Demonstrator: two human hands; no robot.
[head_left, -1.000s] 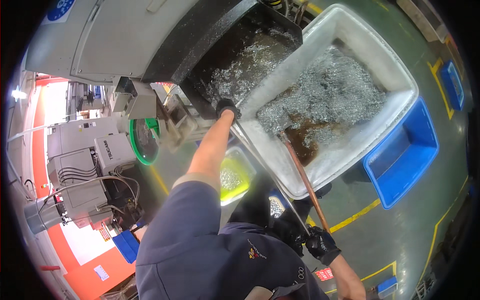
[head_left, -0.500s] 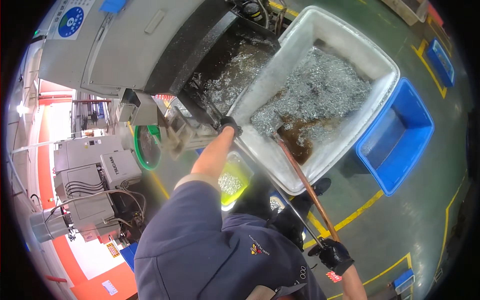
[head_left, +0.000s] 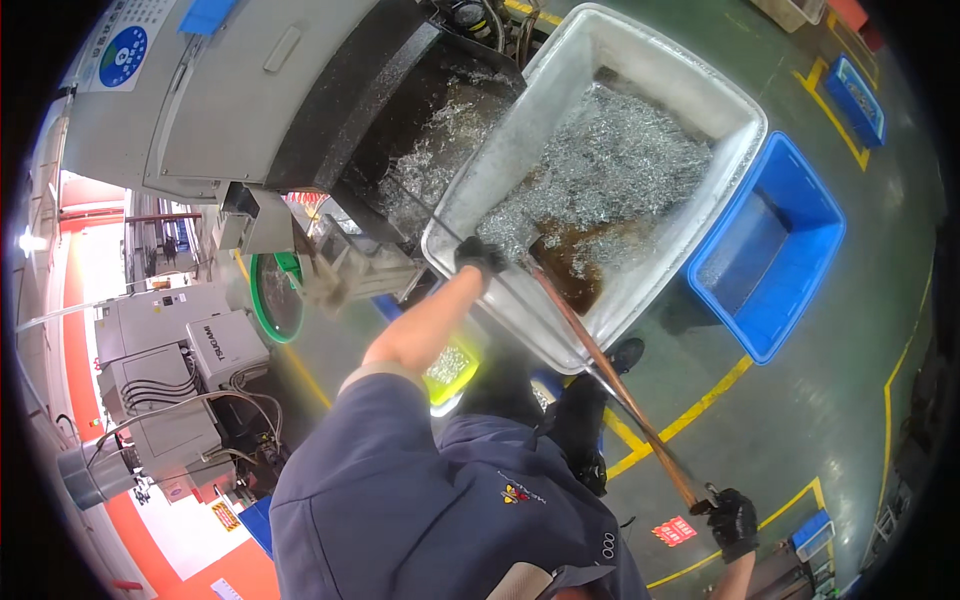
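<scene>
My left hand (head_left: 480, 257), in a black glove, is closed around a long thin metal rod (head_left: 427, 209) above the near left rim of a white tub (head_left: 446, 205). The rod's far end reaches over the machine's dark chip tray (head_left: 362, 196). At the lower right my right hand (head_left: 734, 524), also black-gloved, is closed on the rod's near end, by the butt of a long wooden handle (head_left: 600, 362). That handle leans over the tub's near rim, its lower end among shiny metal shavings (head_left: 625, 155). Brown liquid (head_left: 575, 275) shows in the tub.
A blue bin (head_left: 815, 215) stands right of the tub. The grey machine (head_left: 245, 90) rises at the upper left. A yellow-green container (head_left: 452, 372) of metal bits sits by my left arm. A green-rimmed round container (head_left: 277, 335) is farther left. Yellow lines (head_left: 690, 412) mark the floor.
My right hand has moved outward to the lower right, drawing the rod back with it. My left hand stays near the tub's rim. The whole view has shifted slightly.
</scene>
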